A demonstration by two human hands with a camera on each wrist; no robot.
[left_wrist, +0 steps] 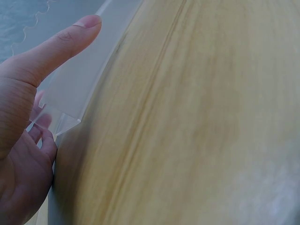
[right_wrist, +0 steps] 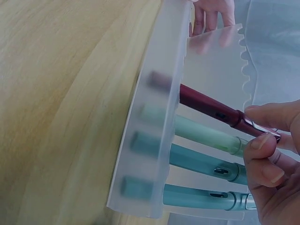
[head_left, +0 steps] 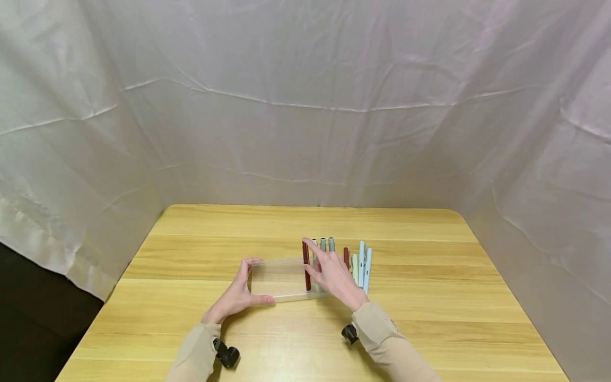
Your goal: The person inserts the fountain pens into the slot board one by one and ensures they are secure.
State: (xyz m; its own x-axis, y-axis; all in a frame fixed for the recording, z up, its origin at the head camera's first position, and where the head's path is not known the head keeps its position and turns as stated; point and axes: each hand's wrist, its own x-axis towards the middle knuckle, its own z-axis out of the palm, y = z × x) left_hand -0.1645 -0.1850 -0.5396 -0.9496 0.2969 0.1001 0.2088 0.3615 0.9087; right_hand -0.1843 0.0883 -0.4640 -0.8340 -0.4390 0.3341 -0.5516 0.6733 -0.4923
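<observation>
A translucent plastic pen case (head_left: 279, 278) lies on the wooden table (head_left: 310, 223). My left hand (head_left: 258, 281) grips its left end, the thumb (left_wrist: 56, 44) along the near wall (left_wrist: 75, 89) and the fingers (left_wrist: 44, 140) behind the far wall. My right hand (head_left: 307, 254) pinches a dark red pen (head_left: 307, 278) between thumb and forefinger at its clip end (right_wrist: 243, 121). The pen lies across the case, its other end against the ridged wall (right_wrist: 154, 117). Beside it in the case lie a pale green pen (right_wrist: 201, 133) and two teal pens (right_wrist: 201, 161).
Several loose pens lie on the table just right of the case: a short red one (head_left: 346, 257), a pale one (head_left: 355, 268) and two light blue ones (head_left: 364, 265). White cloth (head_left: 305, 106) walls the table on three sides. The table's left edge drops to a dark floor.
</observation>
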